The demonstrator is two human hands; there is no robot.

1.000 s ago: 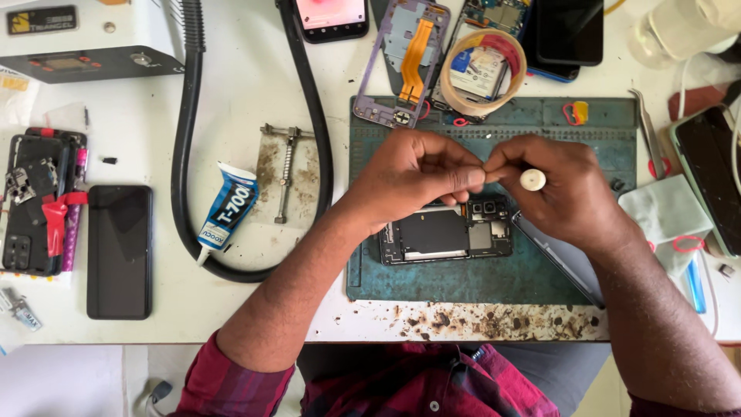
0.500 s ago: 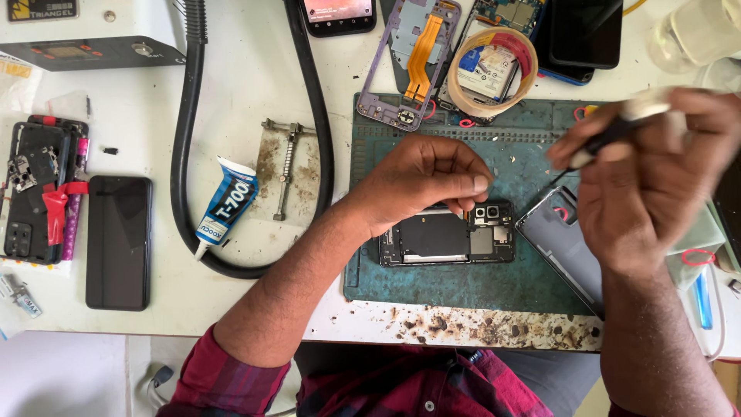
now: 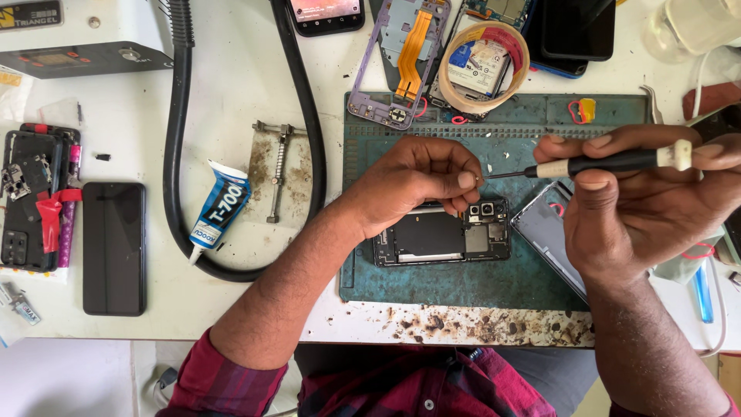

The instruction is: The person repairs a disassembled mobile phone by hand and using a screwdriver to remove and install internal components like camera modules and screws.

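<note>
Our left hand (image 3: 417, 181) rests pinched over the top edge of the opened phone (image 3: 441, 235), its fingertips meeting the tip of the screwdriver (image 3: 594, 164). To the phone's upper right, our right hand (image 3: 641, 208) grips that screwdriver, its shaft lying level and pointing leftward.

Phone repair workshop: green work mat (image 3: 494, 286), opened phone (image 3: 441, 235), glue tube (image 3: 219, 207) (stained bench (image 3: 231, 309)).

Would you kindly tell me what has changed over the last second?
The right hand lifted the screwdriver off the opened phone, swung right, and now points its tip at the left hand's fingertips. The left hand stayed over the phone; the phone and green mat are unmoved.
</note>
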